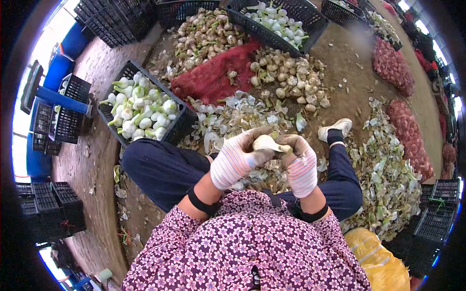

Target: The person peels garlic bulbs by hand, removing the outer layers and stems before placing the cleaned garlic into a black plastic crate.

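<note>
A pale garlic bulb [265,143] is held between my two gloved hands, above my lap. My left hand [239,157], in a striped knit glove with dirty fingertips, wraps round the bulb from the left. On the other side, the fingers of my right hand [299,162] are pinched at the bulb's stem end. Loose garlic skins [242,116] cover the ground just beyond my hands. To the left of them stands a black crate [182,127] filled with peeled white garlic bulbs [138,109].
Unpeeled garlic [291,77] lies heaped ahead beside a red mesh sack [213,77]. Another black crate [310,24] of white bulbs stands behind. Full red sacks [410,138] and a skin pile [383,179] are at right, a yellow sack [378,262] near my hip. Stacked crates [48,208] stand left.
</note>
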`<state>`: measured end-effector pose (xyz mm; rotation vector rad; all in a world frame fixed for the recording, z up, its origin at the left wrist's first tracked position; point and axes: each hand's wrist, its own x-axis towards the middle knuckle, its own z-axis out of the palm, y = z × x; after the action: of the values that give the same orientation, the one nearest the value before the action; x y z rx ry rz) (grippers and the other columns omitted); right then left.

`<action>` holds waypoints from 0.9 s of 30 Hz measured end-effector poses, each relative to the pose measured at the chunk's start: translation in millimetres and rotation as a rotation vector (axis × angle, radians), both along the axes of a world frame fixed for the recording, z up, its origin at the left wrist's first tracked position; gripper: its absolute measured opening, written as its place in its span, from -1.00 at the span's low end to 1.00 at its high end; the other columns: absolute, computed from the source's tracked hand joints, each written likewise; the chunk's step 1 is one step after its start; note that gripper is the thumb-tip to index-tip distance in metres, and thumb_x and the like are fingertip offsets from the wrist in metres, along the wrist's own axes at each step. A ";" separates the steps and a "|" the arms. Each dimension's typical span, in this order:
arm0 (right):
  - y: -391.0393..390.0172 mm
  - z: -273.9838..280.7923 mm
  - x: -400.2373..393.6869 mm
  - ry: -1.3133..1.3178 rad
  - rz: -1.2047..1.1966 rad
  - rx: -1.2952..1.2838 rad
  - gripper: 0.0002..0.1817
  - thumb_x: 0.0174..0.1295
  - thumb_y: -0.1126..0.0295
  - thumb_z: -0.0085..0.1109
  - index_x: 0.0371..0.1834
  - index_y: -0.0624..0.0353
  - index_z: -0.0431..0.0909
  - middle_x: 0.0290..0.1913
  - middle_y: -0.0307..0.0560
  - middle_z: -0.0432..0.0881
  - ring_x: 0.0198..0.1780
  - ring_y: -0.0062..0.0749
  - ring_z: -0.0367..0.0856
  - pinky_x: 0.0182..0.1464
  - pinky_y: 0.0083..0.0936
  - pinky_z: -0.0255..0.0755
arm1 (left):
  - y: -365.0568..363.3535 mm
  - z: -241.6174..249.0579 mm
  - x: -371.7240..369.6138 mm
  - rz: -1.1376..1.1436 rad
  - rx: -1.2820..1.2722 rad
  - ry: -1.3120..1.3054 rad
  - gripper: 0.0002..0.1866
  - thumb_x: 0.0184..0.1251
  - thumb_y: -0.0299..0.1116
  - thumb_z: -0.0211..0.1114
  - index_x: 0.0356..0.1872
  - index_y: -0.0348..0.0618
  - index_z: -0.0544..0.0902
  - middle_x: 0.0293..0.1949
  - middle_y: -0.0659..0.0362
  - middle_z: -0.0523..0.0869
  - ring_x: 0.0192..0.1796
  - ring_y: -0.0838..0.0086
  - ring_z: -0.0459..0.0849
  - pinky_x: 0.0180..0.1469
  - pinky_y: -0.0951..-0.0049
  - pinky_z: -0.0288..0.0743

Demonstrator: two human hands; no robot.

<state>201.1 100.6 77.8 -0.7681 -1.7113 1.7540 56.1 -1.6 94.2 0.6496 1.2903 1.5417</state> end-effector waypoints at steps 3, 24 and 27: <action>2.7 -2.1 -1.6 0.009 0.043 -0.218 -0.77 0.26 0.59 0.06 -0.03 0.30 0.55 -0.16 -0.13 0.66 -0.21 -0.57 0.59 -0.13 -0.60 0.52 | -6.5 0.0 -14.7 -0.120 0.034 -0.219 -0.32 0.26 -0.43 0.43 0.39 -0.36 0.38 0.09 0.10 0.68 0.06 0.47 0.68 0.13 0.48 0.57; 12.9 -18.0 10.2 0.222 0.110 -0.487 -0.41 0.31 0.47 0.10 0.42 0.39 0.31 0.22 0.05 0.56 0.18 -0.30 0.59 0.22 -0.43 0.50 | 2.0 -25.4 -6.5 -0.028 -0.030 0.428 -0.58 0.33 -0.42 0.37 0.19 -0.30 0.62 -0.03 0.16 0.70 0.03 0.51 0.65 0.10 0.49 0.52; 10.7 -12.7 7.2 0.207 0.090 -0.537 -0.40 0.30 0.54 0.07 0.45 0.38 0.29 0.23 0.02 0.54 0.13 -0.36 0.60 0.18 -0.48 0.51 | -0.7 -30.3 -6.5 -0.026 -0.070 0.511 -0.59 0.33 -0.38 0.35 0.17 -0.30 0.63 -0.14 0.10 0.73 -0.07 0.42 0.70 0.03 0.44 0.55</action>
<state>208.3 111.3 65.1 -0.6993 -1.1619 2.3054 49.6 -2.2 63.9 1.0557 1.6945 1.3464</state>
